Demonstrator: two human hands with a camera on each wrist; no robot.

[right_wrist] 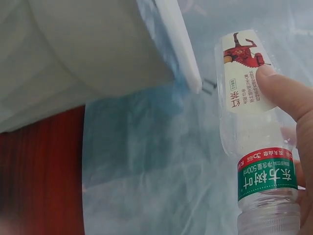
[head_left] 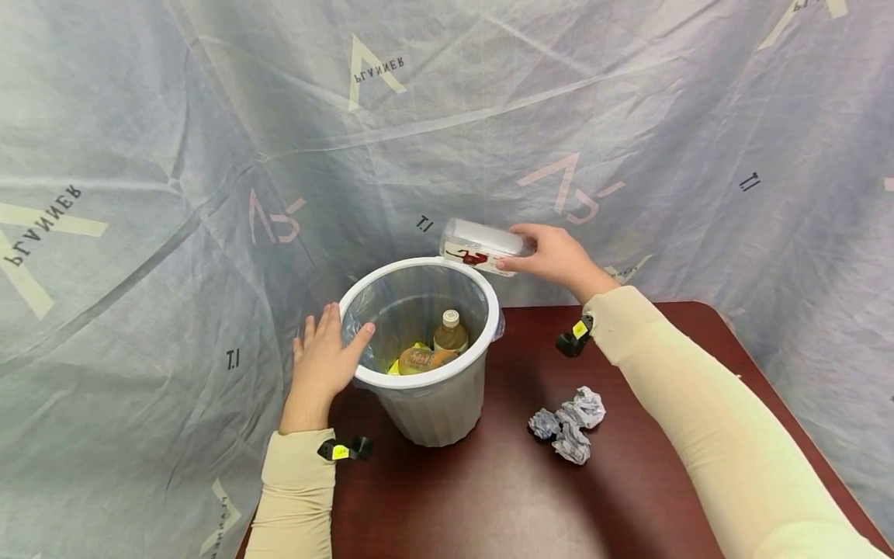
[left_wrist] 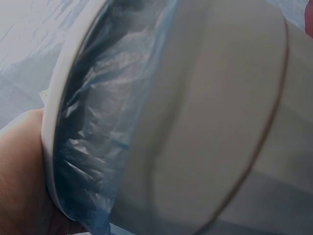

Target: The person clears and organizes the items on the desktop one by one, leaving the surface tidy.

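Two hands: we are working both at the bin.
Right hand: we are gripping the bottle; centring it over the rim matters.
Left hand: fingers flat, we are steadying the bin.

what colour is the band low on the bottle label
Green, with white characters on the bottle; clearest in the right wrist view.

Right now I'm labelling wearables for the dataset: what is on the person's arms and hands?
Both arms wear long, close-fitting beige sleeves to the wrist. Each wrist carries a small black clip-like device with a yellow tag. The left hand and right hand are bare.
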